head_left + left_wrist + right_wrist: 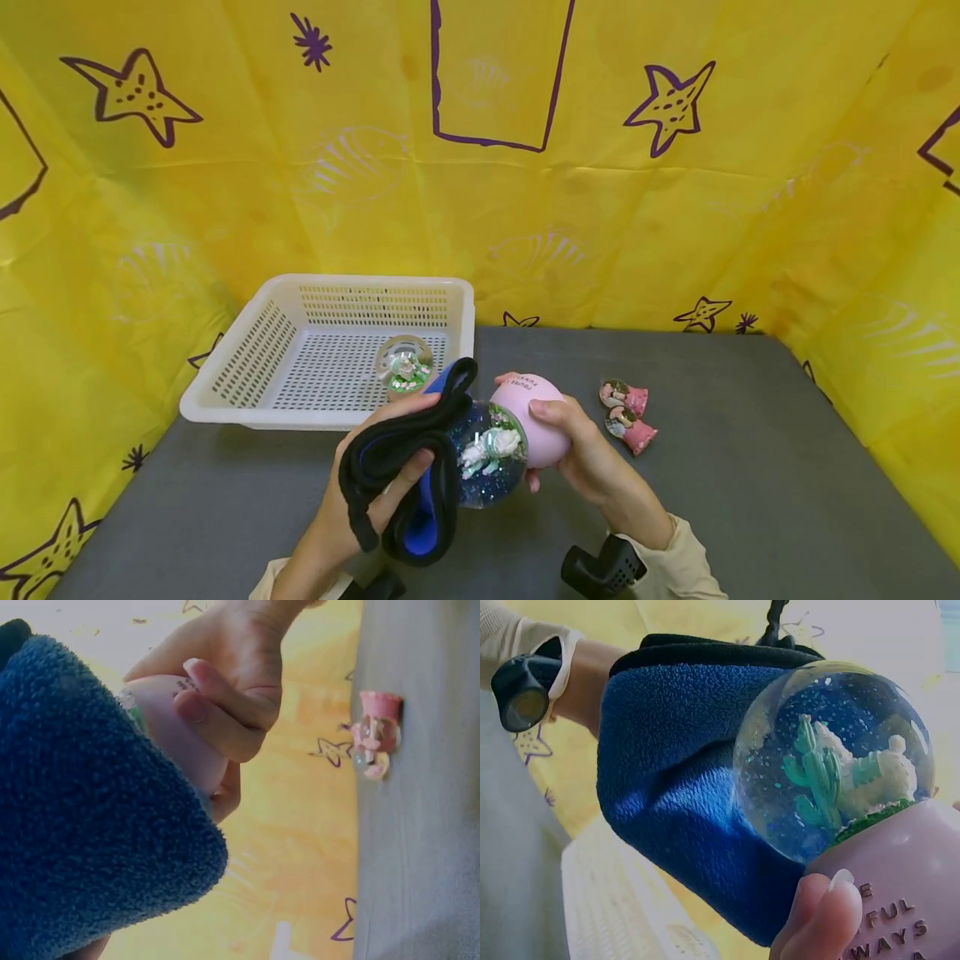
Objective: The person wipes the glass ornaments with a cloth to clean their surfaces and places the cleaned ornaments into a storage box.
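Note:
My right hand (592, 446) grips the pink base of a snow globe (491, 454), which is tilted so its glass dome points left. Inside the dome are a white llama figure and, in the right wrist view, a green cactus (817, 776) among glitter. My left hand (375, 475) holds a folded blue cloth with black edging (420, 533) against the dome. The plush blue cloth (97, 802) hides most of the globe in the left wrist view, where the right hand's fingers (225, 727) wrap the pink base.
A white plastic basket (202, 408) stands at the back left, with another snow globe (407, 367) inside. Two small pink-based globes (628, 429) lie on the grey table (750, 467) to the right. A yellow patterned cloth (600, 208) hangs behind and at the sides.

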Motion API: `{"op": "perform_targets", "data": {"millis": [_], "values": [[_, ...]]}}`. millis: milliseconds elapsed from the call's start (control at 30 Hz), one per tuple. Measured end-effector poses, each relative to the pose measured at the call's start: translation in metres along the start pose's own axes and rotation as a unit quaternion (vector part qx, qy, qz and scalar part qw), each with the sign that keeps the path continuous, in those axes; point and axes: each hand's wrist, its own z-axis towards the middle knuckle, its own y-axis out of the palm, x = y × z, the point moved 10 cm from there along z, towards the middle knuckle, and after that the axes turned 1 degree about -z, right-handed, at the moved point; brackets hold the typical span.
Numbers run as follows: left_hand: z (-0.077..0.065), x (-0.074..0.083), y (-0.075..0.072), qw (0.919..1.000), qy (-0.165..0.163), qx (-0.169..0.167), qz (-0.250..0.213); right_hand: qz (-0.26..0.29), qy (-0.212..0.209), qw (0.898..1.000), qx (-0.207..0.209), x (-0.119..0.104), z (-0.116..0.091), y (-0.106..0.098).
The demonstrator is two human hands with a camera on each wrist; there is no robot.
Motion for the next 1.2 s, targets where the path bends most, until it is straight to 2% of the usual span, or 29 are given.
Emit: {"op": "perform_targets", "data": {"millis": [167,267,367,467,533,667,767,833,933,1000,1067,1200], "values": [[0.000,-0.004,0.000,0.9993,-0.036,-0.009,-0.001,0.000,-0.009,1.000,-0.013,-0.002,-0.001,0.002],[-0.001,-0.004,0.004,0.9973,-0.060,-0.031,-0.028,-0.002,-0.018,1.000,-0.016,-0.005,-0.001,0.004],[-0.002,-0.004,0.010,0.9941,-0.074,-0.062,-0.050,-0.015,-0.025,1.000,-0.001,-0.007,-0.002,0.004],[-0.005,-0.008,0.016,0.9921,-0.089,-0.086,-0.022,-0.032,-0.025,0.999,0.033,-0.009,-0.002,0.000],[-0.006,-0.010,0.020,0.9916,-0.087,-0.096,0.003,-0.043,-0.026,0.997,0.056,-0.010,-0.003,-0.002],[-0.006,-0.012,0.024,0.9921,-0.072,-0.090,0.049,-0.069,-0.044,0.993,0.089,-0.013,-0.003,-0.004],[-0.006,-0.011,0.025,0.9889,-0.082,-0.073,0.101,-0.128,-0.098,0.980,0.118,-0.022,-0.005,-0.008],[-0.007,-0.013,0.025,0.9826,-0.109,-0.062,0.137,-0.177,-0.142,0.964,0.135,-0.030,-0.008,-0.011],[-0.008,-0.018,0.024,0.9737,-0.152,-0.055,0.160,-0.246,-0.196,0.938,0.145,-0.037,-0.011,-0.011],[-0.009,-0.021,0.023,0.9688,-0.175,-0.055,0.167,-0.263,-0.218,0.931,0.132,-0.038,-0.011,-0.009],[-0.009,-0.022,0.021,0.9683,-0.180,-0.056,0.164,-0.274,-0.237,0.924,0.119,-0.040,-0.012,-0.007],[-0.007,-0.021,0.017,0.9759,-0.166,-0.054,0.132,-0.272,-0.264,0.920,0.100,-0.043,-0.014,-0.005]]}}
